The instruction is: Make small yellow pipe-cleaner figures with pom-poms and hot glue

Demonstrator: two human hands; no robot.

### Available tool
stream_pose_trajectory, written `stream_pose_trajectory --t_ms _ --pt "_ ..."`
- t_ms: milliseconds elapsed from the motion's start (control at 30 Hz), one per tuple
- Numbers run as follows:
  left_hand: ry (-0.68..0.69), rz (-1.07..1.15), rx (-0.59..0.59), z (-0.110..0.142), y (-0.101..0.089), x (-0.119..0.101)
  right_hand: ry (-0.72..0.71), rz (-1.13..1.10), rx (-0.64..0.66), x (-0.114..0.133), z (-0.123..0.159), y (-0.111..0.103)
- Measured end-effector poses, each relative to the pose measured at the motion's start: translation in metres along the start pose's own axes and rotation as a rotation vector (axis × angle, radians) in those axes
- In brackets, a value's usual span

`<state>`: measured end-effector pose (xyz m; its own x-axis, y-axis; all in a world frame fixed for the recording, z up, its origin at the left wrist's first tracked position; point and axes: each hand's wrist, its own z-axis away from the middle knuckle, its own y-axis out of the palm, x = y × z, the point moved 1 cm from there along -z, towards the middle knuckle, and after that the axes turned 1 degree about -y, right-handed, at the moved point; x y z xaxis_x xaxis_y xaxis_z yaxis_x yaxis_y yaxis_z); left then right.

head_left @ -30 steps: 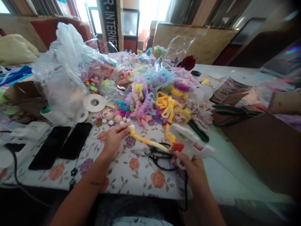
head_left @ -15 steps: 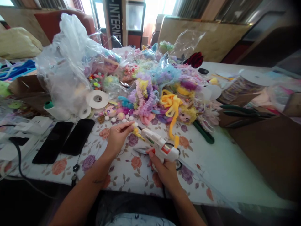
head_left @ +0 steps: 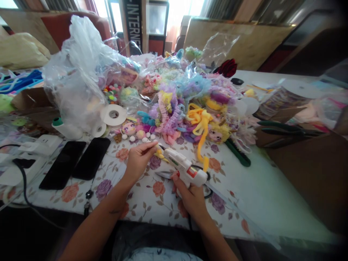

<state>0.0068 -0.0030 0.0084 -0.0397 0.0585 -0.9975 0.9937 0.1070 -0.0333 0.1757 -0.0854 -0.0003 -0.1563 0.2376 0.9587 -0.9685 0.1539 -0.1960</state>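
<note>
My right hand (head_left: 190, 197) grips a white glue gun (head_left: 182, 167) with a red trigger, its nozzle aimed up and left at my left fingertips. My left hand (head_left: 138, 159) pinches the end of a yellow ribbon (head_left: 161, 155) just in front of that nozzle. More yellow ribbon (head_left: 200, 136) trails down from a colourful pile of frilly ribbon dolls (head_left: 185, 105). Black scissors (head_left: 165, 175) lie on the floral tablecloth (head_left: 141, 203) under the glue gun, mostly hidden by it.
Two black phones (head_left: 77, 161) lie at the left beside a white power strip (head_left: 40, 145) and cable. White tape rolls (head_left: 113, 115) and a big clear plastic bag (head_left: 76, 79) stand behind them. Green-handled pliers (head_left: 282, 128) rest on a brown box (head_left: 310, 163) at the right.
My right hand swung the glue gun from the right, nozzle now pointing left at the ribbon end in my left fingers. The left hand has hardly moved.
</note>
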Motion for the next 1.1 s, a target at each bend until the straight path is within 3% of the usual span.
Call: stream_pose_trajectory --t_ms 500,1100 --pt "-0.015 -0.001 -0.031 0.0 -0.001 -0.001 0.056 0.017 -0.003 0.0 0.003 0.0" --pt "-0.157 0.248 -0.037 -0.005 -0.002 0.008 0.117 0.046 0.013 -0.003 0.003 0.0"
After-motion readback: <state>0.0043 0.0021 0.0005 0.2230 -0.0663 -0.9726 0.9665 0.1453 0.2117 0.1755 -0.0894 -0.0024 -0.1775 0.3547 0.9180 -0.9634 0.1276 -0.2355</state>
